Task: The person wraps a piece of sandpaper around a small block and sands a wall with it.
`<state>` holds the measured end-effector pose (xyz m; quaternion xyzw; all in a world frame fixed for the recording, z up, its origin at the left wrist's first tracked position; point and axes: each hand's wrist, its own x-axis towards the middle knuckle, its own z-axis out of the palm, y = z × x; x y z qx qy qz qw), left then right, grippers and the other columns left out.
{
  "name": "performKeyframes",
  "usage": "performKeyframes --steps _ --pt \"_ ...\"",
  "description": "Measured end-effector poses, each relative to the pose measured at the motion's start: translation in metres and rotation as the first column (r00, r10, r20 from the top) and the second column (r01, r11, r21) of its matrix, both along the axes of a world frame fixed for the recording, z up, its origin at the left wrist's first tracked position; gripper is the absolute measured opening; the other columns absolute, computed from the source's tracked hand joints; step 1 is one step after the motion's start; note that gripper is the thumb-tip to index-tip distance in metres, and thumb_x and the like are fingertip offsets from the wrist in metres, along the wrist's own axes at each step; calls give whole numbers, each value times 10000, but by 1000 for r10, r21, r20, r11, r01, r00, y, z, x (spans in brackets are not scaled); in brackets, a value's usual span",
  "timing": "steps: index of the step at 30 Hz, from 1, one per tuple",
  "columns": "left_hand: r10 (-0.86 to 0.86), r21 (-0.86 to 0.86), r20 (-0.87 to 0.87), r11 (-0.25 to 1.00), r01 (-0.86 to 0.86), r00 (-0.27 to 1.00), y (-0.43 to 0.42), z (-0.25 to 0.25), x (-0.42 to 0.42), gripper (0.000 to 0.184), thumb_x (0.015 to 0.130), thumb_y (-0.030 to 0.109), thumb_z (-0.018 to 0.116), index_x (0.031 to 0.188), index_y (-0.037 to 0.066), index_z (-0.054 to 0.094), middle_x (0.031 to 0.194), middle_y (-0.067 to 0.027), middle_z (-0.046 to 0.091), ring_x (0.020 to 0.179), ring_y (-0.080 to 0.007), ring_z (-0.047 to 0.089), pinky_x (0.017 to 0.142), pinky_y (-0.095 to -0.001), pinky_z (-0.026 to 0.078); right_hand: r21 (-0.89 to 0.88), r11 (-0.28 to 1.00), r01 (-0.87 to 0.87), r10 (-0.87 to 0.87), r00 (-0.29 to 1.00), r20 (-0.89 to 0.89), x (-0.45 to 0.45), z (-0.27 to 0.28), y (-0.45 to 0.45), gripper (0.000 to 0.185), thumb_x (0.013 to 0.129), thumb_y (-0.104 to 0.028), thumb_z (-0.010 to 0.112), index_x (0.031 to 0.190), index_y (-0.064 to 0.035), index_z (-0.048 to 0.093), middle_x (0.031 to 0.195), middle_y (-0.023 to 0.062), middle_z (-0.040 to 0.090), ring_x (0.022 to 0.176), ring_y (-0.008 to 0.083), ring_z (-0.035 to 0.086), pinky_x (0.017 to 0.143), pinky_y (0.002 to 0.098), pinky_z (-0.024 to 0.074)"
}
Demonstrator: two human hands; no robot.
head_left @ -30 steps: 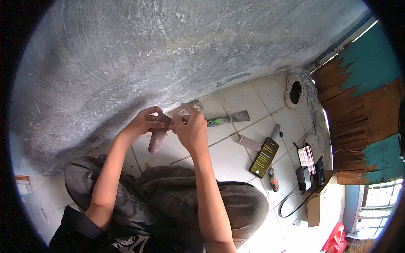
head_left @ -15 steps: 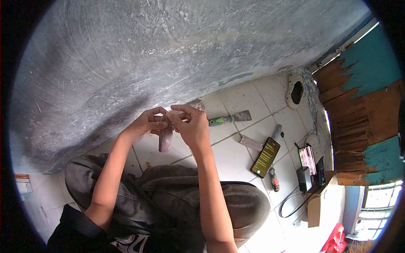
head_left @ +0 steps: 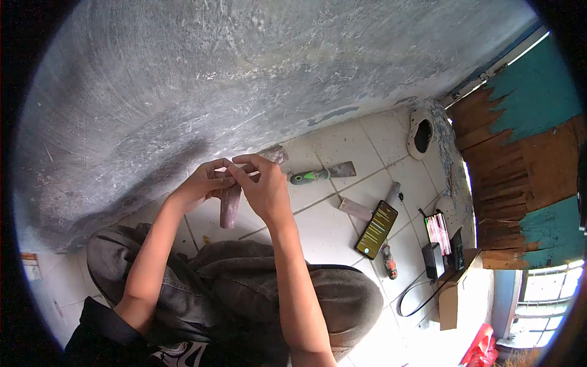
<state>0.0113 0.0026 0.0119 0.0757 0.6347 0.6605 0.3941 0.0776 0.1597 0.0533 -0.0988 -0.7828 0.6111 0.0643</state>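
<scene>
"What are the hands doing?"
"The left hand (head_left: 202,185) pinches a pinkish strip (head_left: 230,211), which extends below the fingers toward six o'clock. The right hand (head_left: 268,188) curls at its upper end; whether those fingertips grip anything, I can't quite tell."
"And nearby?"
"From the right hand, a scraper (head_left: 324,174) lies on white tiles (head_left: 321,229) at three o'clock, a phone (head_left: 376,229) at four."

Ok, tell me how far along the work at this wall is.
Done, it seems: most of the wall shows scuffed bare grey. In hand: the left hand holds a purplish piece, with the right hand at its upper end; its grip is unclear. Left, perhaps: bluish patches low on the wall. The scraper lies unused on the floor.
</scene>
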Motion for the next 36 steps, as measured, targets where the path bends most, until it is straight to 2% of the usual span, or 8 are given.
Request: performKeyframes --steps 3,7,9,16,18,32,34,36 --pt "-9 50 33 999 7 999 -1 -6 -1 386 790 242 704 1086 78 517 895 -29 638 803 -110 609 675 -263 474 -31 999 -34 35 999 21 0 3 1 214 819 -176 636 950 -9 660 792 135 679 734 196 668 659 295 507" --pt "-6 83 13 997 4 1000 -1 -2 -1 422 789 246 706 1118 74 505 874 -26 636 787 -105 608 655 -255 469 -16 1000 -19 19 1000 -3 0 3 0 212 821 -193 633 916 -8 672 787 136 678 731 195 667 655 295 505" --pt "-12 114 8 993 11 1000 0 -3 -1 432 789 247 706 1127 73 501 872 -27 635 777 -103 606 646 -255 467 -37 999 31 -33 999 -39 0 6 -2 206 821 -197 620 869 -2 664 752 166 662 694 271 668 625 331 502" --pt "58 113 13 992 -59 998 2 -5 -2 377 781 237 716 1058 81 513 852 -22 633 753 -99 598 624 -259 463 -19 997 69 -70 998 -5 0 9 -3 208 825 -191 614 891 -4 676 773 132 676 733 213 671 648 310 506" --pt "79 120 12 990 -80 997 4 -4 -1 364 777 237 719 1038 84 516 852 -24 634 759 -102 601 627 -257 465 6 998 68 -66 986 -150 -2 1 -4 171 812 -148 616 884 -4 673 765 140 672 729 228 674 644 310 509" --pt "76 97 56 992 -82 995 8 5 4 205 841 209 599 987 86 523 855 -45 620 742 -145 630 660 -312 525 234 967 99 -72 990 -121 -1 -5 -4 152 777 -141 602 890 -80 682 807 185 635 711 347 622 627 376 488" --pt "75 77 54 994 -79 996 10 0 4 208 848 241 604 977 94 533 846 -41 617 739 -152 629 667 -330 526 288 949 131 -107 990 -96 0 -2 -4 156 771 -97 602 883 -20 680 759 158 657 696 253 668 636 315 508" --pt "73 47 32 996 -75 997 10 -2 4 210 850 257 606 970 99 539 846 -39 617 744 -152 627 672 -337 525 299 945 136 -113 989 -93 1 -4 -3 157 772 -100 603 883 -19 679 770 161 655 697 256 667 636 317 508"
